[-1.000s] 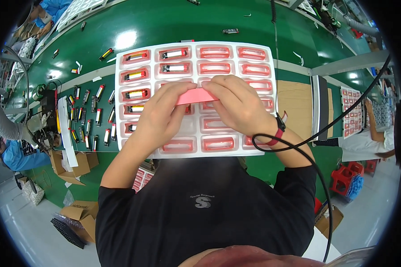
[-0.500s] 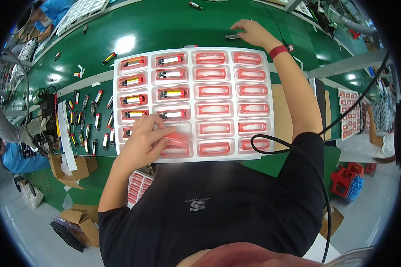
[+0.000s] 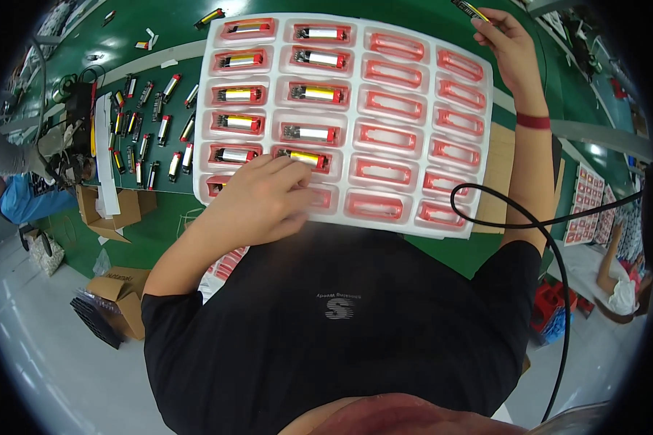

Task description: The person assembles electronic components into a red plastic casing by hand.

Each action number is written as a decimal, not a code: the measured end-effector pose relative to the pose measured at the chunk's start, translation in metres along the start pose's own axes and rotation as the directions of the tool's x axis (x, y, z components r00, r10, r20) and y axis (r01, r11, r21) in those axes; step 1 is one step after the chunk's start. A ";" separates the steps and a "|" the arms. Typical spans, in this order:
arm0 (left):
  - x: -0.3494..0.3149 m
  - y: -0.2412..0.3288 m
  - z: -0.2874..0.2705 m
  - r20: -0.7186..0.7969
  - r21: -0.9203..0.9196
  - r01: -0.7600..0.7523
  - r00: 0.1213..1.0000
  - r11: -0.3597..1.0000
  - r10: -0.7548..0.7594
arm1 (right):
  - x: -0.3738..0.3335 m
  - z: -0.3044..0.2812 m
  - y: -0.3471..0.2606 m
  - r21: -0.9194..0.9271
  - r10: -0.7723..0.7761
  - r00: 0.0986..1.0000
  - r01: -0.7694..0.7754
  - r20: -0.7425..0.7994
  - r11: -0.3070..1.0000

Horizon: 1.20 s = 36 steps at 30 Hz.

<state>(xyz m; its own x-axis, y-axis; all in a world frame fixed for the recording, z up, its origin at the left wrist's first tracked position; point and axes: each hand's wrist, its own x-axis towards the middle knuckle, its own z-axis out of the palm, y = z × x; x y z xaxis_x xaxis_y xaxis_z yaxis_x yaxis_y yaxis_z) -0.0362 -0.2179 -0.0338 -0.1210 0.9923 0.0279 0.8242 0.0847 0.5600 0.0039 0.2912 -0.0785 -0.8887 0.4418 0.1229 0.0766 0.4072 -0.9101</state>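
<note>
A white tray (image 3: 350,94) lies before me, its pockets holding translucent red-edged shells. In its two left columns, most shells hold battery units, such as a silver one (image 3: 308,133). My left hand (image 3: 257,199) rests over the low left part of the tray with its fingers curled. Its fingertips meet the left end of a yellow battery unit (image 3: 308,159); whatever lies under the fingers is hidden. Beyond the tray's far right corner, my right hand (image 3: 514,51) pinches a yellow and black battery unit (image 3: 471,11), partly cut off by the picture's edge.
Many loose battery units (image 3: 164,130) lie on the green table left of the tray. A black cable (image 3: 551,239) loops over the tray's right corner. Cardboard (image 3: 502,170) sits under the right side. Cardboard boxes (image 3: 123,290) stand on the floor at left. Other people work at both sides.
My right hand has picked up a battery unit from the far table. A yellow unit now sits in the second column's fifth pocket, where my left hand was handling a red shell. The view has shifted.
</note>
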 end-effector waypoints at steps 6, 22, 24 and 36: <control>-0.003 0.000 -0.001 -0.021 -0.094 -0.071 0.997 0.993 0.070 | -0.107 0.066 -0.093 0.545 -0.019 0.980 -0.093 0.197 0.833; 0.070 -0.003 -0.010 -0.152 -0.966 -0.094 0.960 0.242 -0.235 | -0.168 0.114 -0.152 0.067 -0.497 0.866 0.494 0.051 0.867; 0.071 0.002 -0.008 -0.128 -0.971 -0.073 0.963 0.227 -0.237 | -0.166 0.117 -0.150 0.034 -0.539 0.837 0.539 0.091 0.842; 0.072 0.007 -0.005 -0.025 -0.935 0.083 0.954 0.344 -0.299 | -0.160 0.123 -0.150 -0.111 -0.631 0.754 0.654 0.181 0.749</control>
<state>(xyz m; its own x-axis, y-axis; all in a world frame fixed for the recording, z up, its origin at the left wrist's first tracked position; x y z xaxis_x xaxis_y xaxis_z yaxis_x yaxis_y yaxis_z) -0.0423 -0.1465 -0.0236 -0.3756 0.9190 -0.1198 -0.2438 0.0267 0.9694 0.0790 0.0610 -0.0099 -0.8003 -0.0686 0.5957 -0.4732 0.6825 -0.5570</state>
